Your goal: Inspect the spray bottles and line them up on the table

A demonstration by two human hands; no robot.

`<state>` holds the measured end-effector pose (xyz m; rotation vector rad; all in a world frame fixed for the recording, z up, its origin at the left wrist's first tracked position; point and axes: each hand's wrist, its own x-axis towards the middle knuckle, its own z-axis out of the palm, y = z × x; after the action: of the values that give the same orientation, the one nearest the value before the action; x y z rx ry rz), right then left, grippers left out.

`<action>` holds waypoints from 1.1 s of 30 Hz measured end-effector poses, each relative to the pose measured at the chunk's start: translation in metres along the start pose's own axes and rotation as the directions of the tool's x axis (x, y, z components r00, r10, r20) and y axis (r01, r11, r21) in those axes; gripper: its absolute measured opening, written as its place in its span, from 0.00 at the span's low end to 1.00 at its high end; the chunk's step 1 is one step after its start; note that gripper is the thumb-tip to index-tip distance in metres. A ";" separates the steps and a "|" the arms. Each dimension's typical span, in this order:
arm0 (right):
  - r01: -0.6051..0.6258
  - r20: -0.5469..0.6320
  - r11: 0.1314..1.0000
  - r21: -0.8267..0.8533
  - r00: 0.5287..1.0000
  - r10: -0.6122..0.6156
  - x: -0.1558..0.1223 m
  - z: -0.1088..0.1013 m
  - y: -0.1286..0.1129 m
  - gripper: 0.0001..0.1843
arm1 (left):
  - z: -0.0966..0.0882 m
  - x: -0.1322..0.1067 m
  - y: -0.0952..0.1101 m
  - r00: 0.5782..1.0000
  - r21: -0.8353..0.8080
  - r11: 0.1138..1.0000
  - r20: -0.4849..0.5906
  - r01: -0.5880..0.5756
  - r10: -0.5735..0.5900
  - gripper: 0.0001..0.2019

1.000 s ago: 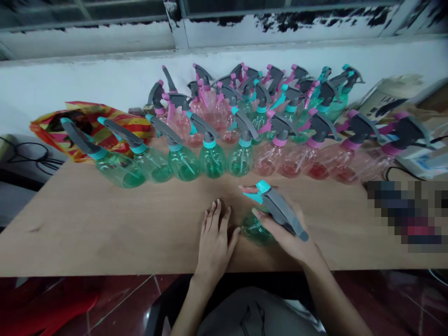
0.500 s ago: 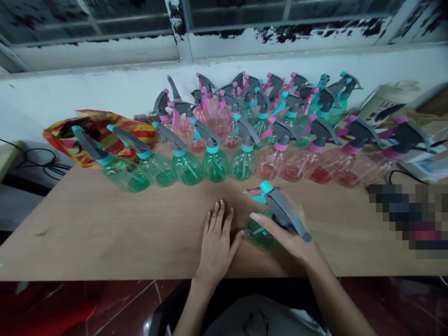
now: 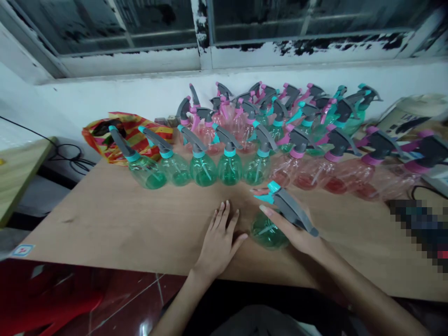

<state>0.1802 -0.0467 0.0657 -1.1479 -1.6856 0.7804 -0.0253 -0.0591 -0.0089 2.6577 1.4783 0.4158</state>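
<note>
Right hand [image 3: 299, 240] is closed around the neck of a green see-through plastic spray bottle [image 3: 268, 231], palm under its grey trigger head [image 3: 292, 212]. One finger is stretched forward beside the teal nozzle [image 3: 273, 187] and another lies across the shoulder of the bottle. The bottle rests on the wooden bench [image 3: 122, 219] near the front edge, leaning a little towards the person.

Just beside it, the left hand [image 3: 219, 240] lies flat on the bench, palm down and holding nothing. Its fingers are loosely spread and its thumb points at the bottle without quite touching it.

The held bottle already wears its trigger head, and it stands alone, apart from the others. Further back a row of five green spray bottles [image 3: 199, 168] runs on rightwards into a row of pink spray bottles [image 3: 336, 175], every one of them capped. Behind these, a crowded cluster of pink and green bottles [image 3: 266, 107] fills the space up to the white wall [image 3: 105, 98].

A red-and-yellow striped plastic bag [image 3: 133, 130] lies at the left end of the rows. A pale cardboard box [image 3: 406, 114] sits at the far right.

Compared with half a second ago, both hands and the bottle keep almost the same pose. The view has swung left and slightly up, so more of the window frame [image 3: 203, 51] now shows. A second wooden surface [image 3: 17, 168] has also come in at the left edge, with black cables [image 3: 75, 156] between it and the bench.
</note>
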 end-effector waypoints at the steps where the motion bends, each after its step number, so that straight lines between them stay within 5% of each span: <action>1: -0.001 0.011 1.000 0.021 1.000 0.000 0.002 0.000 0.002 0.14 | 0.000 0.000 -0.002 1.000 0.006 1.000 0.003 -0.011 0.011 0.28; 15: 0.081 0.026 0.988 0.129 0.996 -0.085 0.035 0.016 0.003 0.10 | -0.004 -0.010 -0.027 0.988 0.030 0.995 -0.125 0.091 -0.087 0.25; 20: 0.044 0.050 0.992 0.116 0.997 -0.050 0.039 0.020 0.003 0.11 | 0.001 -0.012 -0.027 0.986 0.062 0.994 -0.148 0.088 -0.078 0.26; 33: 0.187 0.008 0.977 0.106 0.982 -0.188 0.034 0.024 0.006 0.07 | 0.005 -0.012 -0.031 0.975 0.120 0.992 -0.221 0.047 -0.019 0.25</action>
<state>0.1555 -0.0128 0.0637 -0.8975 -1.7180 0.7522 -0.0556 -0.0526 -0.0224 2.7532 1.6578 0.6548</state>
